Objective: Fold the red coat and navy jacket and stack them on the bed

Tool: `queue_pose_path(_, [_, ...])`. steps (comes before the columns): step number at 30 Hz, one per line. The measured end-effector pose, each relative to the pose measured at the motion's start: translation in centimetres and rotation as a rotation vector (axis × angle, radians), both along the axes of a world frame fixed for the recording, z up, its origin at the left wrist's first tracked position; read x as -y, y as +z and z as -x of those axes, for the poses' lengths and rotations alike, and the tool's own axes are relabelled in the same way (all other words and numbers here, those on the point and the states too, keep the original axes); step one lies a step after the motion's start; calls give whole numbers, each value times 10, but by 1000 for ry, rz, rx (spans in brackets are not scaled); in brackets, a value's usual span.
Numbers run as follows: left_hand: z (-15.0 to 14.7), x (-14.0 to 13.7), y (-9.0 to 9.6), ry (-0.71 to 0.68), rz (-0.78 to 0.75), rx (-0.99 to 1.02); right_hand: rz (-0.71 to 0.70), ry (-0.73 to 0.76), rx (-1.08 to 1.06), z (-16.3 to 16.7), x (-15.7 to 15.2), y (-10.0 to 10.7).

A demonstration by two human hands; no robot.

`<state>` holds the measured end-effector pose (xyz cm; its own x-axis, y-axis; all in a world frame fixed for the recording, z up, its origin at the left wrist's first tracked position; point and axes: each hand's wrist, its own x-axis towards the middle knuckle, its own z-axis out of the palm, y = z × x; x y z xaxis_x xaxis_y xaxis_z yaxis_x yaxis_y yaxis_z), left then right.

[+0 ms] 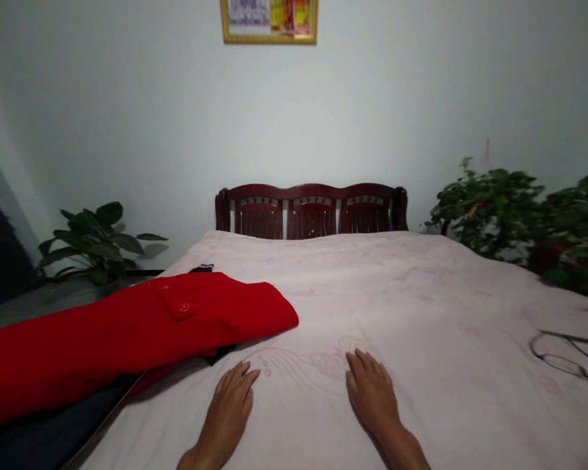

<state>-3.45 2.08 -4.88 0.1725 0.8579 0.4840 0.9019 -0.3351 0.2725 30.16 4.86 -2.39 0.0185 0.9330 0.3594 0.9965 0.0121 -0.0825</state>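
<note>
My left hand [229, 408] lies palm down on a pale pink patterned cloth [421, 346], its fingers stretched out and its thumb apart. To its right, my right hand [371, 391] rests on the same cloth, also palm down with fingers extended. Neither hand holds anything. Just beyond and left of my left hand is a red garment [127, 326] with a buttoned flap; a gap separates it from my fingers. Dark fabric [44, 418] shows beneath the red garment.
A pair of glasses [563, 369] lies on the cloth at the right. Behind the cloth's far edge stands a dark red wooden bench back [311, 212] against the wall. Leafy plants stand at the left [95, 241] and right [494, 209]. A framed picture [269, 39] hangs above.
</note>
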Motion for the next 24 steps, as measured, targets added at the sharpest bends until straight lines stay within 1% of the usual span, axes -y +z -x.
queue_pose_path(10, [-1,1,0,6,18,-11,5,-2,-6,1,0,3])
queue_pose_path(24, [-1,0,1,9,19,9,-5,4,5,0,-1,-1])
